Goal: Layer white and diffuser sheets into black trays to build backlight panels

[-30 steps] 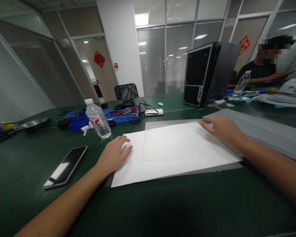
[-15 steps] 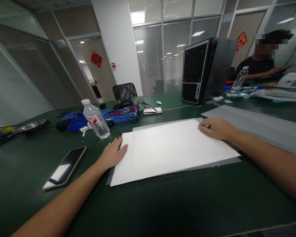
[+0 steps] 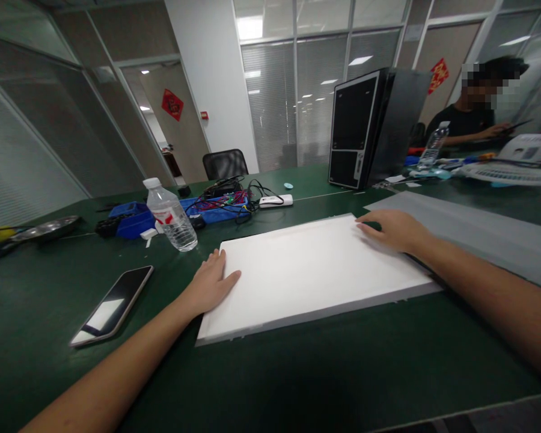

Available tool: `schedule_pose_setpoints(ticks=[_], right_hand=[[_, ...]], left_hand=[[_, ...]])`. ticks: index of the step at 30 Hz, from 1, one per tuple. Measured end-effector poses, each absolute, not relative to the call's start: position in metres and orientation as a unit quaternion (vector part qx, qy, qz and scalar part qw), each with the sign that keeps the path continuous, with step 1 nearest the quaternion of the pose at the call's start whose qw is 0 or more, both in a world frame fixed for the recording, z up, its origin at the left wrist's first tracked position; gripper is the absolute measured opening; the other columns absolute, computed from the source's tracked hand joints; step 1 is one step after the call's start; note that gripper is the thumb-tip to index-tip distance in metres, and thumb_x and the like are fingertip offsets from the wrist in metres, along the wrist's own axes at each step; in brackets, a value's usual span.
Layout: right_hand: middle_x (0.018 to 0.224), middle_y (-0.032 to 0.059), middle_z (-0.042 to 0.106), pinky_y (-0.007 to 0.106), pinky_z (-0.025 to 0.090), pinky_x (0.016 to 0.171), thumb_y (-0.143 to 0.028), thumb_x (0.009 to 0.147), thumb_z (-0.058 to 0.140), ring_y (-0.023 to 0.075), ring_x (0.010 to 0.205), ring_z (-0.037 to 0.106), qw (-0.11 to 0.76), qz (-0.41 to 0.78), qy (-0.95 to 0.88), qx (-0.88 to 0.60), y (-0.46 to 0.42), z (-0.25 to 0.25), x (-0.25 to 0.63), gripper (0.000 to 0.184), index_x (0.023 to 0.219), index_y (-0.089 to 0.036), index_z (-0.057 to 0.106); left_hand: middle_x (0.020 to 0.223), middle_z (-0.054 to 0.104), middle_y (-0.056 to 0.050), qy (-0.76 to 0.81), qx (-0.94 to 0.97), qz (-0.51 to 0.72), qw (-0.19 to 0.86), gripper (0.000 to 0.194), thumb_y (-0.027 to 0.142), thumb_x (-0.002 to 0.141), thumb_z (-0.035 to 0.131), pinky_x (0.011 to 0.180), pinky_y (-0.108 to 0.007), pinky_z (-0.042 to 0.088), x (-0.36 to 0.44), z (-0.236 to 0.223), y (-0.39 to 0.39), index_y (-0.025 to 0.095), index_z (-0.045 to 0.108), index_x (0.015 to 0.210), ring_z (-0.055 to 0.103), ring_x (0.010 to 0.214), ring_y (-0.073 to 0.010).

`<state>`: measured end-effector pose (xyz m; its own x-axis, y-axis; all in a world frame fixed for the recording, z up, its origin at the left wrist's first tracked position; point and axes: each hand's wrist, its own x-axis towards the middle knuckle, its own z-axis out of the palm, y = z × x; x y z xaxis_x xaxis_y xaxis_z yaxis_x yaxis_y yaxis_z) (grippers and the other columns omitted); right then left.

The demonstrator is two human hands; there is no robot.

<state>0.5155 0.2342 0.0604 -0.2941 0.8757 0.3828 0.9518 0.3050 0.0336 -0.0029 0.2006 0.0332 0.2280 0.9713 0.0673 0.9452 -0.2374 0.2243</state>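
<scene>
A white sheet of paper (image 3: pixel 293 270) lies flat in front of me on the green table. Beneath it a greyish translucent sheet (image 3: pixel 342 311) shows as a strip along the near edge. My left hand (image 3: pixel 211 281) rests at the paper's left edge, fingers stretched along that side and thumb spread over the top. At the far right corner, my right hand (image 3: pixel 390 230) has its thumb and curled fingers closed on the paper's edge; some of its fingertips are hidden.
Left of the paper are a phone (image 3: pixel 112 307) and a water bottle (image 3: pixel 171 216). Behind stand a blue tray of wires (image 3: pixel 220 209) and a black computer case (image 3: pixel 374 129). A larger translucent sheet (image 3: pixel 469 231) lies to the right. A person (image 3: pixel 462 120) sits at the far right.
The white paper has shifted over the translucent sheet, and their edges line up more closely. The grey strip at the back is now covered. My left thumb reaches further onto the paper.
</scene>
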Motion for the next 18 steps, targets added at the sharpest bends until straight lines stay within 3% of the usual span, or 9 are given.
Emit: schedule_pose_setpoints(ticks=[6, 11, 15, 18], right_hand=[[0.112, 0.0109, 0.081, 0.049, 0.058, 0.080, -0.058, 0.102, 0.046, 0.0348, 0.096, 0.074, 0.097, -0.090, -0.762, -0.634, 0.241, 0.058, 0.546, 0.050, 0.118, -0.026, 0.081], [0.136, 0.0141, 0.073, 0.056, 0.056, 0.100, -0.063, 0.102, 0.046, 0.0376, 0.120, 0.069, 0.108, -0.071, -0.781, -0.610, 0.243, 0.045, 0.533, 0.060, 0.135, -0.021, 0.074], [0.159, 0.0171, 0.054, 0.064, 0.045, 0.116, -0.068, 0.096, 0.057, 0.0425, 0.142, 0.055, 0.142, -0.068, -0.820, -0.551, 0.233, 0.050, 0.515, 0.066, 0.141, -0.022, 0.071], [0.167, 0.0130, 0.046, 0.067, 0.038, 0.121, -0.073, 0.089, 0.068, 0.0427, 0.149, 0.047, 0.133, 0.013, -0.885, -0.447, 0.213, 0.062, 0.492, 0.078, 0.153, -0.029, 0.062]], left_hand=[[0.174, 0.017, -0.028, 0.608, 0.787, 0.074, 0.071, 0.083, 0.055, 0.101, 0.035, 0.129, -0.063, 0.024, -0.001, 0.038, 0.197, 0.003, 0.032, 0.166, 0.016, 0.163, -0.0385], [0.175, 0.022, -0.021, 0.593, 0.799, 0.060, 0.077, 0.075, 0.052, 0.102, 0.034, 0.129, -0.064, 0.023, -0.003, 0.044, 0.195, 0.013, 0.039, 0.165, 0.019, 0.163, -0.0358], [0.176, 0.024, -0.019, 0.592, 0.801, 0.056, 0.072, 0.075, 0.053, 0.101, 0.035, 0.130, -0.062, 0.022, -0.005, 0.047, 0.197, 0.014, 0.040, 0.165, 0.019, 0.164, -0.0355], [0.176, 0.026, -0.019, 0.592, 0.801, 0.061, 0.069, 0.077, 0.054, 0.100, 0.037, 0.130, -0.061, 0.023, -0.006, 0.046, 0.198, 0.013, 0.042, 0.164, 0.021, 0.164, -0.0371]])
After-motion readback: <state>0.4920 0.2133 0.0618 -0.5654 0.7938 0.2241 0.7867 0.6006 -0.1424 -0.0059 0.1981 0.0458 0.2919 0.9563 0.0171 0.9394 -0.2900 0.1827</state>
